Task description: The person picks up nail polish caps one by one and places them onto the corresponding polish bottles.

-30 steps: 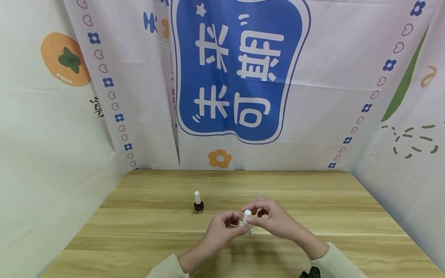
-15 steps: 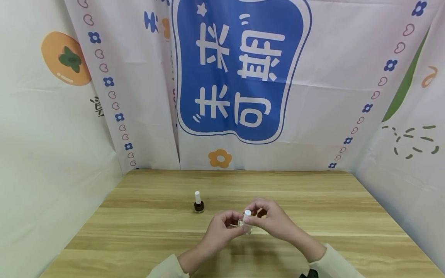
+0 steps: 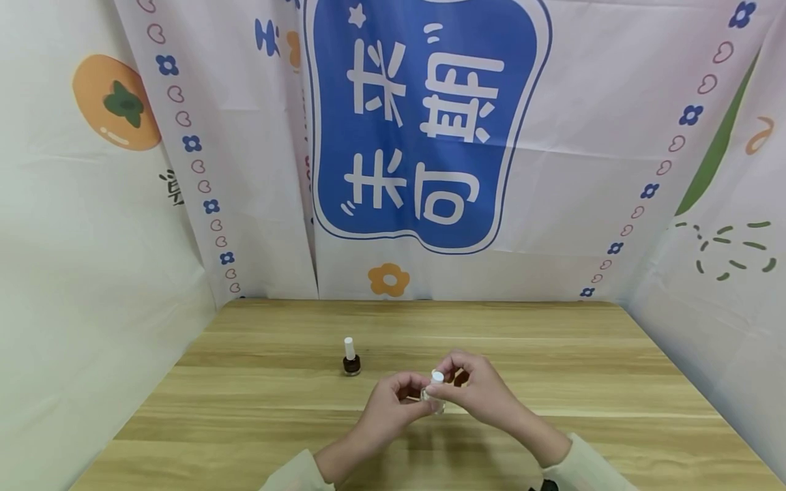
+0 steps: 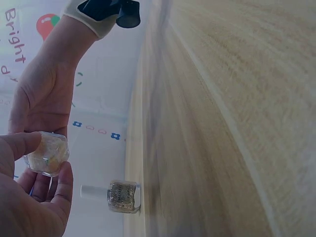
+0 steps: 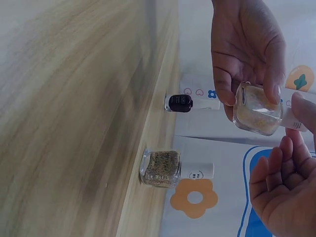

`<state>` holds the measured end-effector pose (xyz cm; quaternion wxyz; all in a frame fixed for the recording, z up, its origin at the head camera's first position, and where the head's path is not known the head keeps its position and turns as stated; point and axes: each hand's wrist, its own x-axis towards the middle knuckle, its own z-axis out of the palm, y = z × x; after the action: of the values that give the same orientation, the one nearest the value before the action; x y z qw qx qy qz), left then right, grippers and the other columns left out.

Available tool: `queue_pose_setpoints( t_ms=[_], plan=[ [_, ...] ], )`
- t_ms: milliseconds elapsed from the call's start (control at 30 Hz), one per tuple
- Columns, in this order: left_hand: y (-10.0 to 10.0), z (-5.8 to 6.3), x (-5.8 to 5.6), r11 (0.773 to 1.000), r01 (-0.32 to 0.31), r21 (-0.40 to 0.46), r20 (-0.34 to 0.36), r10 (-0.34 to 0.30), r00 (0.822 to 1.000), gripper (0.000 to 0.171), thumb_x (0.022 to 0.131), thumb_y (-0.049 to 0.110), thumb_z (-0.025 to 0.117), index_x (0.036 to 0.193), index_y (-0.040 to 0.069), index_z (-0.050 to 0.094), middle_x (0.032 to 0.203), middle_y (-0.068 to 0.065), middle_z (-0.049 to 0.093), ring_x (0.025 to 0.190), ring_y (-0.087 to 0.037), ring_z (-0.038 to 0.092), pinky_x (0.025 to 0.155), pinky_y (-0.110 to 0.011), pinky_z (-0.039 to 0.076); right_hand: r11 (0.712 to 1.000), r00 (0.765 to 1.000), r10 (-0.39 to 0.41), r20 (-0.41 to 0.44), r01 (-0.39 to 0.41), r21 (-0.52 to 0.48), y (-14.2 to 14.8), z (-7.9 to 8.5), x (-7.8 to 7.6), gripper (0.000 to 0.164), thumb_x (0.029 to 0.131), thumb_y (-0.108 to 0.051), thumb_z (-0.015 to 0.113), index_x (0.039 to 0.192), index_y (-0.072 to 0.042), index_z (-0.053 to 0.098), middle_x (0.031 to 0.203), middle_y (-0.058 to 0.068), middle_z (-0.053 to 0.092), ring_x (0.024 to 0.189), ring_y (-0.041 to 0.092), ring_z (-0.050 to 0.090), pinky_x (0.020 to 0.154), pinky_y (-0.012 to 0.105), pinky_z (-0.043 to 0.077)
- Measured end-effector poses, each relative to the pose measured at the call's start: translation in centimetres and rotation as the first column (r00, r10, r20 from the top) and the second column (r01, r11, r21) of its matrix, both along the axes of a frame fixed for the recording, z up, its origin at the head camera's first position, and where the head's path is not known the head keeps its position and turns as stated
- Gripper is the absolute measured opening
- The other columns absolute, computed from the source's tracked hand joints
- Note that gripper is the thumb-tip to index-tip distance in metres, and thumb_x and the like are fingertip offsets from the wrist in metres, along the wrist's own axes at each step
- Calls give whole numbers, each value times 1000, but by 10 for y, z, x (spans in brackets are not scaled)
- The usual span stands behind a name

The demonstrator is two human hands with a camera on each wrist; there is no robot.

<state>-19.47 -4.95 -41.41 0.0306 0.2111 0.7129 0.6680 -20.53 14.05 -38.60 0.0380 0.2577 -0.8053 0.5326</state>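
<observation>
My left hand (image 3: 393, 408) grips the clear glass body of a nail polish bottle (image 5: 257, 109) between thumb and fingers, above the table. Inside is a pale, shimmery polish. The white cap (image 3: 437, 377) points up, and my right hand (image 3: 477, 389) pinches it with thumb and index finger. The right wrist view has the cap meeting the bottle's neck, partly covered by the thumb. A dark nail polish bottle (image 3: 351, 365) with a white cap stands upright to the left of my hands. Another nail polish bottle (image 5: 163, 168), glittery gold, stands on the table; the hands hide it in the head view.
The wood-grain table (image 3: 258, 409) spreads beneath the hands. Printed cloth (image 3: 552, 204) hangs behind it and along both sides. A dark wrist device (image 3: 545, 485) sits by the right sleeve.
The right thumb and fingers have turned slightly around the cap, and the right forearm has shifted a little left. The left hand and the dark bottle stay in place.
</observation>
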Motion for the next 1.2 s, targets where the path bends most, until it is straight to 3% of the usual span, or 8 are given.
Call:
queue_pose_setpoints(
  t_ms=[300,533,733,900,1200],
  plan=[
    [-1,-1,0,1000,1,4,11,-1,1000,24,80,2,76,101,-2,67,97,-6,67,89,-21,63,78,-25,56,1000,1000,13,21,-13,-14,0,0,1,19,83,-23,79,88,-11,65,84,0,61,76,16,55,65,29,50],
    [-1,0,0,1000,-13,12,35,13,999,25,78,2,78,100,-3,66,96,-6,66,88,-21,61,77,-25,56,995,996,88,-10,-88,36,7,2,-2,20,87,-22,74,103,-12,71,91,0,64,84,17,56,71,29,49],
    [0,1,0,1000,-12,16,39,11,999,26,79,2,78,99,-7,65,95,-4,66,88,-22,62,77,-25,56,989,990,141,-21,-140,57,9,3,-4,17,90,-24,70,106,-16,73,93,-2,64,85,18,57,71,30,50],
    [0,1,0,1000,-11,9,31,10,999,26,79,2,78,99,-7,65,96,-4,66,89,-22,63,78,-25,56,989,990,140,-28,-138,43,9,3,-2,17,90,-22,71,105,-14,74,92,-1,64,83,17,57,69,28,50],
    [-1,3,1,1000,-12,8,39,11,999,26,80,3,78,101,-6,65,96,-5,66,89,-22,62,77,-25,56,996,997,64,-35,-61,62,4,1,-1,11,87,-9,72,98,-5,72,89,1,62,79,13,56,68,27,48]
  ],
)
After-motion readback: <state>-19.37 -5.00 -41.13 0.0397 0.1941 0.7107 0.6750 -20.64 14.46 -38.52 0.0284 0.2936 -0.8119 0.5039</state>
